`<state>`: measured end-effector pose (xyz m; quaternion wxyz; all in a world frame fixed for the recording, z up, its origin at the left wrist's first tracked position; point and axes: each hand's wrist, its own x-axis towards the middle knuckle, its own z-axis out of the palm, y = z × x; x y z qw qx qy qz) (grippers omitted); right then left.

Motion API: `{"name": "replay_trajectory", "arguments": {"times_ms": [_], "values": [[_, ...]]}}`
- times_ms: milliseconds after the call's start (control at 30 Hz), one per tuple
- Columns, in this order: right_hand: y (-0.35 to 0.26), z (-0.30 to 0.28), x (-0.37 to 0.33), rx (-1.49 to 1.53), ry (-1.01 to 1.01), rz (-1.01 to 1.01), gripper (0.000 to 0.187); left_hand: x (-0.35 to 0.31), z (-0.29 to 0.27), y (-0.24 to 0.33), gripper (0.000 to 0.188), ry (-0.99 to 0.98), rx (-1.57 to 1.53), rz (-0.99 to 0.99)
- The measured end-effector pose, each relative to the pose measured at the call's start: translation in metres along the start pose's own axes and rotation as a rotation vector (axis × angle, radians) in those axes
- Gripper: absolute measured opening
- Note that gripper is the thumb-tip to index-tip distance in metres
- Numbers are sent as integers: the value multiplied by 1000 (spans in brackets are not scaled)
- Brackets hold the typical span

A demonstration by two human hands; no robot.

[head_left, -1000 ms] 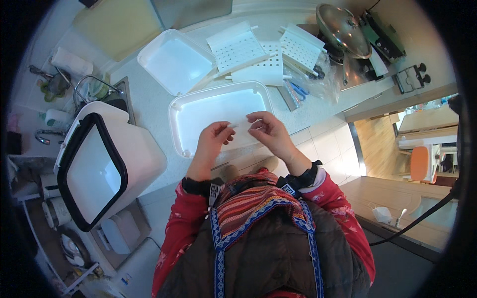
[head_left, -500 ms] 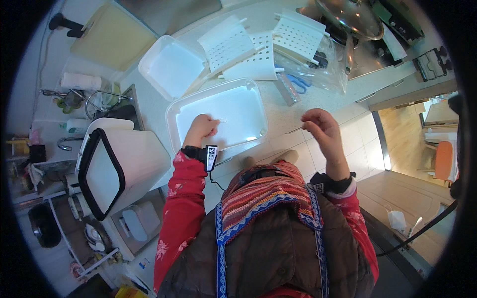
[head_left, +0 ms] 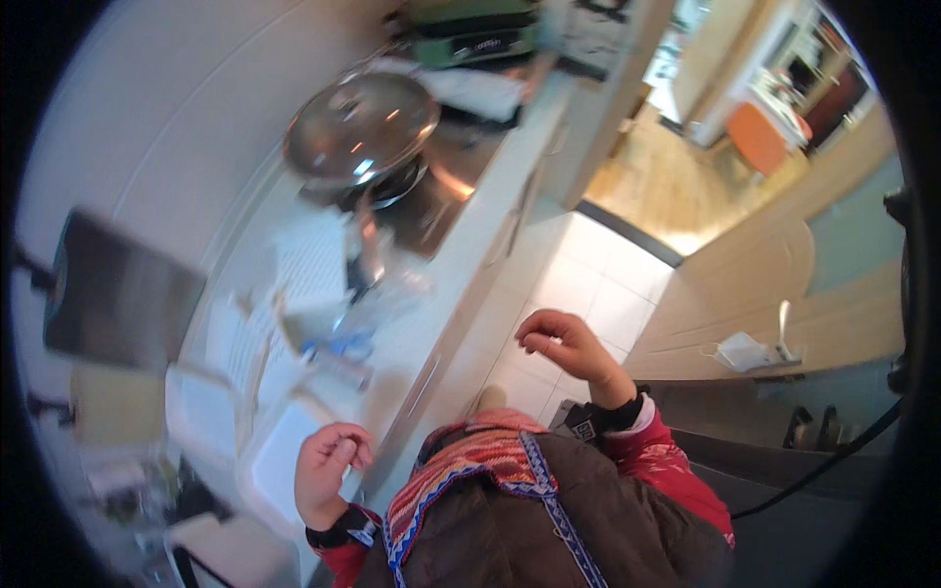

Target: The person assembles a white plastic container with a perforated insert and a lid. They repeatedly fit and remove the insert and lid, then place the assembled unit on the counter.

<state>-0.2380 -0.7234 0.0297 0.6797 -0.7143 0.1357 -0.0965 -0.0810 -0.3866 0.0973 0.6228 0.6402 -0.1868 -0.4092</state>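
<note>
My left hand (head_left: 331,468) is over the counter's front edge, beside a white rectangular tub (head_left: 284,461). Its fingers curl in toward the thumb; a small pale bit shows beside them, too blurred to name. To the right, my right hand (head_left: 569,345) is raised above the floor, apart from the counter. Its fingers bend toward the thumb, and whatever they may hold cannot be made out. Past the tub lie white perforated panels (head_left: 309,265), blue-handled scissors (head_left: 343,345) and a small clear pack (head_left: 340,369).
A wok with a glass lid (head_left: 363,127) stands on the hob (head_left: 456,186) at the far end. Another white tub (head_left: 201,407) and a white bin (head_left: 230,549) are at left. A wooden door (head_left: 745,284) with a hanging mask (head_left: 742,351) stands at right.
The view has swung right toward the hob and doorway and is blurred. My left hand has come out from over the tub to its near edge. My right hand remains raised and bent.
</note>
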Motion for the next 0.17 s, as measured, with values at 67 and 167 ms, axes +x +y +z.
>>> {"name": "replay_trajectory", "arguments": {"times_ms": [67,167], "values": [[-5,-28,-9,-16,60,-4,14,41,22,10,19,-153,23,-36],[3,-70,-31,18,201,-6,14,97,60,11,23,-346,70,-65]]}}
